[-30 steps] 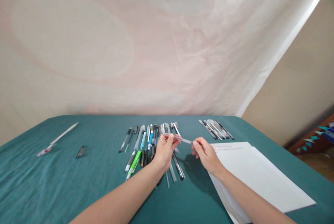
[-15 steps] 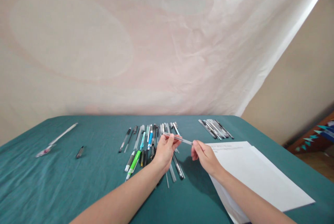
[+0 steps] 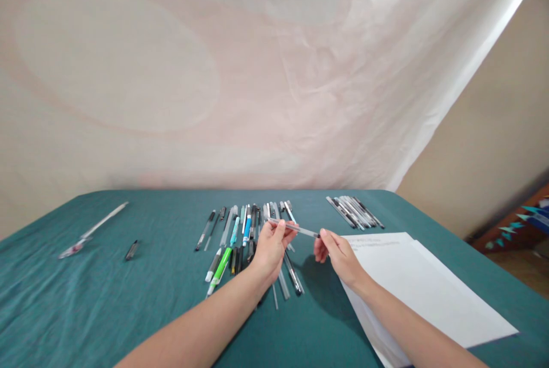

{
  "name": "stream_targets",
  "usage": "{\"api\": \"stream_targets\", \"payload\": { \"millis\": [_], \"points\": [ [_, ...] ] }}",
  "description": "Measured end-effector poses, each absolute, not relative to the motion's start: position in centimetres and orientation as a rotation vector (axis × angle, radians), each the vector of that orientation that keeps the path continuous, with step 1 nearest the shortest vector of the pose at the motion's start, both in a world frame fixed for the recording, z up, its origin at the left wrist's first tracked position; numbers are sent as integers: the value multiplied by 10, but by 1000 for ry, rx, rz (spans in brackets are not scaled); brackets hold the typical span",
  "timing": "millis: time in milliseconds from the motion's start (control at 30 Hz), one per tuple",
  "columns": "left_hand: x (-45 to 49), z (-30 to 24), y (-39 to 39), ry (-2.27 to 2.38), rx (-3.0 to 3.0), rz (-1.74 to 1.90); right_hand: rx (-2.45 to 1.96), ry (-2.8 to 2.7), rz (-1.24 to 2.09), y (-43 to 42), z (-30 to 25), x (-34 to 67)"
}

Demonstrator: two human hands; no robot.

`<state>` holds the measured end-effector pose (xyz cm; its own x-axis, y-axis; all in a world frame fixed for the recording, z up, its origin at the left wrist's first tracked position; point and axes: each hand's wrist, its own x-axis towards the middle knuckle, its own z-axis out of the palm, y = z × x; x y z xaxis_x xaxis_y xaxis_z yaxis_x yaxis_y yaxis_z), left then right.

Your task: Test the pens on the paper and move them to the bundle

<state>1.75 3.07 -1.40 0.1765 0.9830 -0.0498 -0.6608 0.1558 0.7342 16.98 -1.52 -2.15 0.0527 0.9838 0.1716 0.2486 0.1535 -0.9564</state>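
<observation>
Over the surface (image 3: 167, 276), the grip of the left hand (image 3: 271, 249) is clamped on a clear pen (image 3: 305, 231); the right hand (image 3: 341, 256) pinches its dark end at three o'clock. From the hands, assorted pens (image 3: 247, 232) lie toward nine o'clock, white paper (image 3: 429, 293) at four, a pen row (image 3: 355, 212) at two.

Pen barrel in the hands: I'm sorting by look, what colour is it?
The pen barrel looks translucent whitish-grey, best seen in the head view.

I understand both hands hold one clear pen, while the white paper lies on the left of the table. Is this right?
Not the side: the head view shows the white paper on the right. The left hand and right hand do hold the clear pen.
</observation>
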Motion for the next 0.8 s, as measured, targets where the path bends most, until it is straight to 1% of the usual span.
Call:
{"api": "stream_targets", "payload": {
  "millis": [233, 333, 667, 800],
  "points": [
    [17, -14, 31, 600, 657, 1283, -1297, -1435, 819, -17, -18, 169],
    [17, -16, 31, 593, 679, 1292, -1308, -1446, 832, -17, -18, 168],
    [17, -14, 33, 577, 603, 1294, -1178, -1295, 1130, -16, -17, 166],
    [20, -9, 25, 541, 468, 1171, -1154, -1413, 999, -19, -15, 163]
  ]
}}
